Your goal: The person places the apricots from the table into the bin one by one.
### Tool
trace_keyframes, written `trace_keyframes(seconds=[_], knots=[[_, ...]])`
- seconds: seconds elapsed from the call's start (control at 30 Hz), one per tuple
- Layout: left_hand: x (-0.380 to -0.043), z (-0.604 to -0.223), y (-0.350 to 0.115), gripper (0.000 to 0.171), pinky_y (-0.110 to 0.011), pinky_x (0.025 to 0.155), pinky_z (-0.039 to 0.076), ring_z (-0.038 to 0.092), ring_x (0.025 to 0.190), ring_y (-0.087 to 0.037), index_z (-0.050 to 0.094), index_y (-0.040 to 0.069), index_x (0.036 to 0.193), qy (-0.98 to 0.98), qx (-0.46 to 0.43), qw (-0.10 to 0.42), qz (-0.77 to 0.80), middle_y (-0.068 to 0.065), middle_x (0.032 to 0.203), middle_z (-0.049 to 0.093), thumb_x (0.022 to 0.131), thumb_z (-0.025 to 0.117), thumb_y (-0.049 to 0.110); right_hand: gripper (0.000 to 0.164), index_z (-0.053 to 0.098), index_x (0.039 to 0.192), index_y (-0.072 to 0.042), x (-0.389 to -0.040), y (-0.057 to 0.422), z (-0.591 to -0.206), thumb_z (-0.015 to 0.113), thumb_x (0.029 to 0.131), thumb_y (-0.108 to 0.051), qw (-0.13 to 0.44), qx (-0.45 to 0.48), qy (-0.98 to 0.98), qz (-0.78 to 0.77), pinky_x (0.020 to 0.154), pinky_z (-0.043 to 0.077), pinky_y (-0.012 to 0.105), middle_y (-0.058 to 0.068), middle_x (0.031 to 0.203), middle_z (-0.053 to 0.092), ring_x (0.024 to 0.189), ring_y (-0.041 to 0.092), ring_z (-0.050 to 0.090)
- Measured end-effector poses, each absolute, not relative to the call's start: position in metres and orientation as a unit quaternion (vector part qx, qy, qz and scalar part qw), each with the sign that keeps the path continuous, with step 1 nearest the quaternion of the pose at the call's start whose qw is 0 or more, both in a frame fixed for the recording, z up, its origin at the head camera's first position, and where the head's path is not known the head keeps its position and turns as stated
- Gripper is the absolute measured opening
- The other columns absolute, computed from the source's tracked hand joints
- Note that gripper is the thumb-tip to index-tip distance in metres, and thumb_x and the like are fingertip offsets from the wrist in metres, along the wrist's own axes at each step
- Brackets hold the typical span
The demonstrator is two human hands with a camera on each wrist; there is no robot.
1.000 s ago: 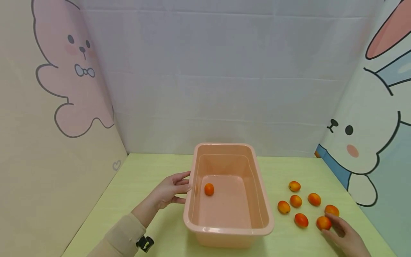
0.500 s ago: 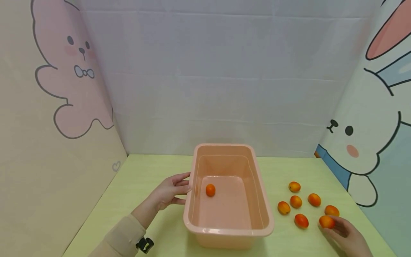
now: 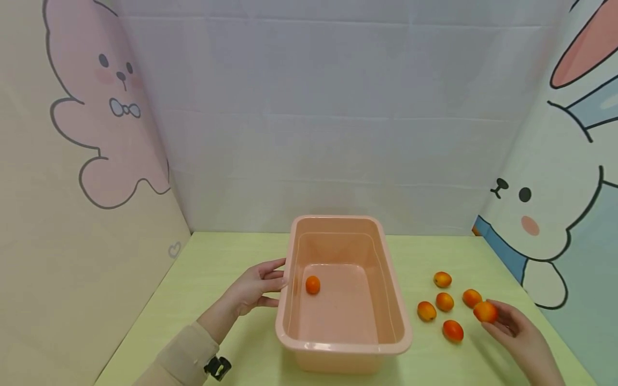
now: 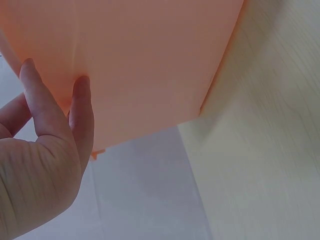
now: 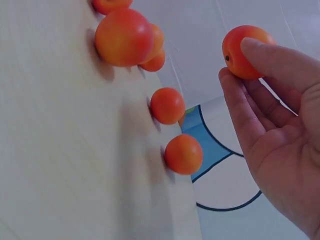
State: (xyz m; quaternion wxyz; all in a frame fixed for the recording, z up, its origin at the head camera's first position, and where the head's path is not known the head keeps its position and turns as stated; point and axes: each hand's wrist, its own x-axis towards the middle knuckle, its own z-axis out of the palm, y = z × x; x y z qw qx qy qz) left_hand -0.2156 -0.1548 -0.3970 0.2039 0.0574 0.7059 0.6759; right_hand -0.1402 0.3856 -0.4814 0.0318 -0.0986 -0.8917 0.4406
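Note:
My right hand [image 3: 519,332] pinches an orange-red oval fruit [image 3: 485,312] between thumb and fingertips. In the right wrist view, this held fruit [image 5: 247,51] is raised off the table and a small dark spot shows at its end. Several like fruits, such as a redder fruit [image 3: 453,331], lie on the table to the left of that hand. My left hand [image 3: 256,287] touches the left side of a peach-coloured plastic bin [image 3: 344,348]; in the left wrist view, its extended fingers [image 4: 82,105] rest against the outer wall. One orange fruit [image 3: 313,285] lies inside the bin.
The pale green table [image 3: 232,244] ends at a white cloth backdrop [image 3: 299,118]. Side panels with a pink bear [image 3: 113,134] and a white rabbit [image 3: 555,214] stand left and right.
My right hand has picked the fruit up off the table and carried it upward in the head view, over another fruit. The left hand stays at the bin; the fruit inside shifts slightly.

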Motion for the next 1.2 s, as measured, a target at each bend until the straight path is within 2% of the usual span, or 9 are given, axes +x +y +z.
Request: trace_keyframes(seconds=[0.1, 0.17, 0.23, 0.33, 0.47, 0.57, 0.8, 1.03, 1.2], knots=[[-0.216, -0.397, -0.155, 0.067, -0.040, 0.074, 0.060, 0.068, 0.103, -0.025, 0.031, 0.000, 0.154, 0.705, 0.058, 0.204, 0.676, -0.024, 0.141, 0.051, 0.097, 0.065, 0.013, 0.063, 0.042, 0.140, 0.010, -0.146, 0.374, -0.472, 0.071, 0.094, -0.023, 0.068, -0.057, -0.883, 0.461, 0.073, 0.053, 0.011, 0.002, 0.120, 0.061, 0.087, -0.019, 0.050], [-0.216, -0.397, -0.156, 0.067, -0.040, 0.074, 0.060, 0.068, 0.102, -0.025, 0.031, 0.000, 0.154, 0.705, 0.058, 0.204, 0.676, -0.024, 0.141, 0.051, 0.097, 0.065, 0.013, 0.059, 0.045, 0.137, 0.010, -0.151, 0.367, -0.465, 0.073, 0.093, -0.017, 0.095, -0.028, -0.878, 0.467, 0.074, 0.052, 0.010, -0.018, 0.112, 0.058, 0.090, -0.019, 0.051], [-0.215, -0.397, -0.156, 0.067, -0.041, 0.074, 0.060, 0.068, 0.102, -0.025, 0.031, 0.000, 0.154, 0.705, 0.060, 0.204, 0.677, -0.024, 0.141, 0.051, 0.097, 0.065, 0.013, 0.057, 0.047, 0.136, 0.010, -0.157, 0.360, -0.458, 0.073, 0.092, -0.014, 0.107, -0.005, -0.878, 0.467, 0.074, 0.051, 0.009, -0.025, 0.109, 0.054, 0.091, -0.018, 0.051], [-0.215, -0.397, -0.156, 0.068, -0.041, 0.074, 0.060, 0.068, 0.102, -0.025, 0.030, -0.001, 0.154, 0.703, 0.060, 0.205, 0.678, -0.024, 0.141, 0.051, 0.097, 0.065, 0.013, 0.056, 0.048, 0.138, 0.006, -0.168, 0.351, -0.446, 0.072, 0.093, -0.016, 0.102, 0.018, -0.883, 0.457, 0.074, 0.052, 0.010, -0.005, 0.120, 0.060, 0.093, -0.018, 0.051], [-0.215, -0.397, -0.156, 0.067, -0.041, 0.074, 0.060, 0.068, 0.102, -0.025, 0.031, -0.001, 0.153, 0.702, 0.059, 0.205, 0.679, -0.024, 0.141, 0.051, 0.097, 0.065, 0.012, 0.057, 0.046, 0.142, 0.002, -0.184, 0.338, -0.428, 0.070, 0.095, -0.019, 0.082, 0.043, -0.888, 0.450, 0.076, 0.052, 0.012, 0.024, 0.131, 0.054, 0.095, -0.017, 0.050], [-0.215, -0.397, -0.156, 0.067, -0.040, 0.073, 0.060, 0.068, 0.102, -0.025, 0.031, 0.000, 0.153, 0.703, 0.057, 0.204, 0.679, -0.024, 0.140, 0.052, 0.097, 0.065, 0.012, 0.057, 0.046, 0.143, 0.000, -0.194, 0.328, -0.414, 0.069, 0.095, -0.020, 0.080, 0.060, -0.892, 0.440, 0.079, 0.050, 0.009, 0.024, 0.132, 0.053, 0.097, -0.014, 0.052], [-0.215, -0.397, -0.156, 0.067, -0.041, 0.073, 0.060, 0.068, 0.105, -0.027, 0.031, 0.000, 0.154, 0.703, 0.054, 0.204, 0.679, -0.024, 0.140, 0.052, 0.097, 0.065, 0.011, 0.055, 0.046, 0.143, 0.000, -0.215, 0.301, -0.380, 0.068, 0.096, -0.017, 0.076, 0.109, -0.890, 0.437, 0.083, 0.048, 0.009, 0.022, 0.131, 0.053, 0.110, 0.025, 0.060], [-0.216, -0.396, -0.156, 0.067, -0.041, 0.074, 0.060, 0.068, 0.104, -0.027, 0.031, 0.000, 0.153, 0.706, 0.053, 0.204, 0.676, -0.024, 0.141, 0.051, 0.097, 0.065, 0.012, 0.051, 0.049, 0.140, -0.001, -0.234, 0.275, -0.344, 0.069, 0.095, -0.016, 0.078, 0.169, -0.880, 0.437, 0.083, 0.051, 0.012, 0.020, 0.130, 0.055, 0.101, -0.003, 0.058], [-0.216, -0.396, -0.156, 0.067, -0.041, 0.074, 0.060, 0.067, 0.107, -0.028, 0.031, 0.001, 0.154, 0.705, 0.055, 0.206, 0.676, -0.024, 0.142, 0.050, 0.097, 0.064, 0.012, 0.049, 0.050, 0.139, 0.000, -0.245, 0.251, -0.316, 0.068, 0.095, -0.012, 0.081, 0.206, -0.873, 0.434, 0.083, 0.051, 0.013, 0.019, 0.129, 0.057, 0.108, 0.019, 0.062]])
